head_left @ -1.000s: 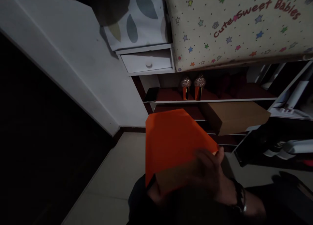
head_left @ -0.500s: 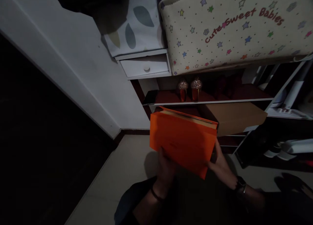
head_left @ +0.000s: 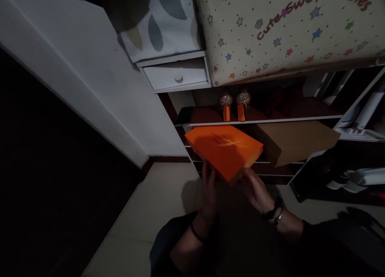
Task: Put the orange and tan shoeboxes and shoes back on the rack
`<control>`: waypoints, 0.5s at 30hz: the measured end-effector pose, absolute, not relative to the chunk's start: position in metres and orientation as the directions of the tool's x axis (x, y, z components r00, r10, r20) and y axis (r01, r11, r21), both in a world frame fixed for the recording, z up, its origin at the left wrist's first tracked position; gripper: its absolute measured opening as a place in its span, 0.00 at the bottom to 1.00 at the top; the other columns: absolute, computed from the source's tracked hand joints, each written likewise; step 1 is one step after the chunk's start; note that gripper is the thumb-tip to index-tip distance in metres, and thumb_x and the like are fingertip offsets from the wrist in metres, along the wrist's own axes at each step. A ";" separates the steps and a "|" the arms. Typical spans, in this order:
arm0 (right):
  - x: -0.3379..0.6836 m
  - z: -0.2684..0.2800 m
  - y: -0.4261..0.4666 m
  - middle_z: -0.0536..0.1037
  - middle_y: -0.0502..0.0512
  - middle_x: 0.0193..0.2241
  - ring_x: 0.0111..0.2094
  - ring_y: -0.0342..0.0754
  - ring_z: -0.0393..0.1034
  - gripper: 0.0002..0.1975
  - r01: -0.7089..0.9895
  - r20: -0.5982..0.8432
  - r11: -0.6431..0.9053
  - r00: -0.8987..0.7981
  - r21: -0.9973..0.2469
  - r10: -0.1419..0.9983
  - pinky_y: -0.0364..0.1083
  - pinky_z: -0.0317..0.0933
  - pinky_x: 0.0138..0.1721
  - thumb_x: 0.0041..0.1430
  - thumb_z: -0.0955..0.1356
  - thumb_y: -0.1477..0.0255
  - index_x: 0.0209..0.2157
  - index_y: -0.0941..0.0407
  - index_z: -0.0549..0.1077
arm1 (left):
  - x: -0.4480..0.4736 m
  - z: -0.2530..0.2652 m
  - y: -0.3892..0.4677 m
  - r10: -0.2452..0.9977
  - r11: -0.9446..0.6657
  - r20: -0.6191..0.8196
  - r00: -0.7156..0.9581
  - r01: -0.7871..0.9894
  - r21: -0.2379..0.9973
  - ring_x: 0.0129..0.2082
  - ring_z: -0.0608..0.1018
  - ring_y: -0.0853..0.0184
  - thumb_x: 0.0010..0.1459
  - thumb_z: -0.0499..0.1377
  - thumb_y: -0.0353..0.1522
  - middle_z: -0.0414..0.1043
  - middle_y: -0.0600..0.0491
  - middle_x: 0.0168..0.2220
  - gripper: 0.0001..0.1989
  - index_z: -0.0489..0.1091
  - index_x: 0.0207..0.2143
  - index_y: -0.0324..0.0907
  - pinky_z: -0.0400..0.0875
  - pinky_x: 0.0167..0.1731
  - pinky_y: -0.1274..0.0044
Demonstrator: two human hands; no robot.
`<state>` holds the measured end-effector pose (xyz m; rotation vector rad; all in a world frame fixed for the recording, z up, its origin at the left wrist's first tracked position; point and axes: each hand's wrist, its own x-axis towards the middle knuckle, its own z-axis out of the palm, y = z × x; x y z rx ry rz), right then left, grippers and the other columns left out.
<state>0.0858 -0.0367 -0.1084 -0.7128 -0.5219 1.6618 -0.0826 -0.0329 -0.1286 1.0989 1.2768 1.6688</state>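
left hand [head_left: 209,192] and right hand [head_left: 255,190] both gripping tilted orange box [head_left: 222,148], red-topped shelf [head_left: 204,115] behind, brown carton [head_left: 303,140] nearby

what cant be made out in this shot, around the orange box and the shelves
- Underside of the orange box: head view, turned away from the camera.
- Marks on its upper face: head view, too blurred and shadowed to read.
- Some fingertips of the left hand and right hand: head view, hidden by the box.
- Dark red things on the shelf: head view, lost in shadow.
- Starry cover: head view, cut off by the top edge.
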 end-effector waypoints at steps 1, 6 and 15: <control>0.083 -0.107 -0.031 0.82 0.50 0.48 0.53 0.54 0.75 0.22 -0.710 -0.137 -0.199 -0.145 -0.675 0.980 0.55 0.72 0.55 0.52 0.82 0.59 0.45 0.48 0.76 | -0.082 -0.126 -0.030 0.925 -0.224 0.190 -0.328 -0.069 0.972 0.77 0.59 0.52 0.70 0.58 0.51 0.55 0.46 0.77 0.37 0.59 0.75 0.48 0.61 0.74 0.61; 0.080 -0.115 0.002 0.79 0.51 0.59 0.64 0.55 0.69 0.28 -0.572 -0.098 -0.260 -0.298 -0.778 0.949 0.58 0.64 0.65 0.47 0.82 0.62 0.51 0.46 0.78 | -0.086 -0.115 -0.018 0.936 -0.236 0.217 -0.276 -0.039 0.971 0.78 0.56 0.55 0.72 0.58 0.44 0.50 0.45 0.79 0.30 0.65 0.72 0.44 0.55 0.75 0.66; 0.121 -0.068 -0.010 0.79 0.59 0.62 0.63 0.60 0.73 0.24 0.240 0.344 0.434 -0.339 -0.868 0.875 0.64 0.63 0.68 0.71 0.66 0.66 0.65 0.50 0.76 | -0.087 -0.110 -0.001 0.931 -0.233 0.160 -0.328 -0.198 0.952 0.76 0.61 0.53 0.70 0.60 0.47 0.57 0.46 0.76 0.29 0.69 0.68 0.47 0.60 0.73 0.63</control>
